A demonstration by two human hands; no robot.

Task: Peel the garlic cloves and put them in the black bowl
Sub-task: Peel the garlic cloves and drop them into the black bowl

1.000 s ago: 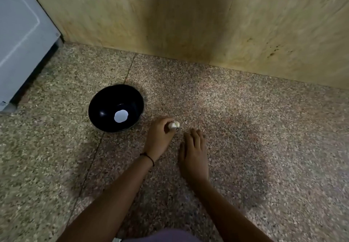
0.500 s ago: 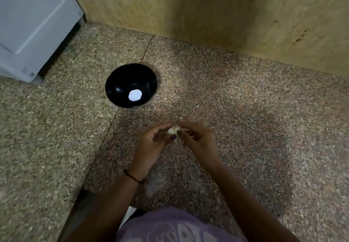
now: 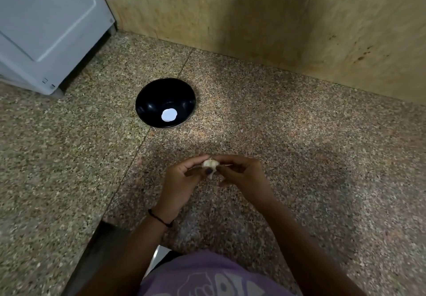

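Observation:
A small whitish garlic piece [image 3: 210,163] is held above the speckled stone counter, pinched between both hands. My left hand [image 3: 182,180] grips it from the left with thumb and fingertips. My right hand [image 3: 242,175] pinches it from the right. The black bowl [image 3: 147,102] sits on the counter beyond and to the left of my hands, with a bright white round spot at its bottom. I cannot tell whether the garlic still has its skin.
A grey-white appliance [image 3: 46,28] stands at the back left. A tan stone wall [image 3: 253,18] runs along the back. The counter edge [image 3: 92,238] drops off at the lower left, near my purple shirt [image 3: 202,275].
My left hand lifted the garlic off the counter and drew it toward me. My right hand rose from the surface and joined it, pinching the garlic. The camera view shifted down.

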